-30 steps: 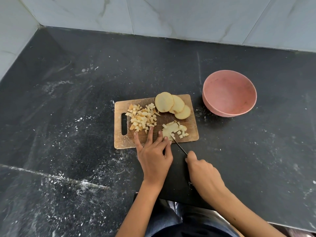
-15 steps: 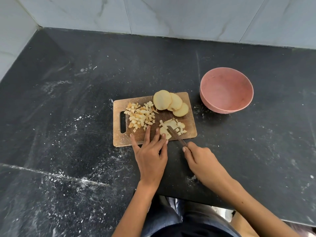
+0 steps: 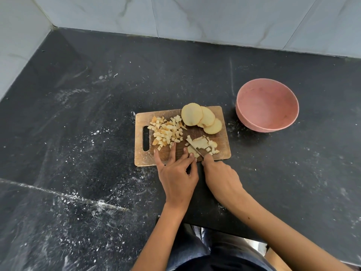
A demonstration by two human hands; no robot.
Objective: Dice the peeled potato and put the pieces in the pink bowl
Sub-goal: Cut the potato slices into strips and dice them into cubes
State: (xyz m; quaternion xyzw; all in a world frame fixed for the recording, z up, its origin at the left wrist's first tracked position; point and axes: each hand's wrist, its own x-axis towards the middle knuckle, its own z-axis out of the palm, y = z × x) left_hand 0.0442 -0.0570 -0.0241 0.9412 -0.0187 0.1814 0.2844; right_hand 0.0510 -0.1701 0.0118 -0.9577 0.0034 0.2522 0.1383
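A small wooden cutting board (image 3: 222,122) lies on the black counter. Three round potato slices (image 3: 201,118) overlap at its far edge. A heap of diced pieces (image 3: 166,132) sits on the board's left half. A part-cut slice (image 3: 201,145) lies at the near right, and the knife (image 3: 194,147) blade crosses it. My right hand (image 3: 220,177) grips the knife handle, forefinger along the top. My left hand (image 3: 175,173) rests on the board with straight fingers, their tips touching the part-cut slice. The pink bowl (image 3: 267,104) stands right of the board with nothing in it.
The black stone counter (image 3: 88,133) is smeared with white starch specks. Pale tiled walls (image 3: 195,16) close off the back and left. The counter's near edge (image 3: 224,229) runs just under my forearms.
The knife has moved forward and left over the part-cut slice, and my right hand has come up to the board's near edge. My left hand keeps its place on the board.
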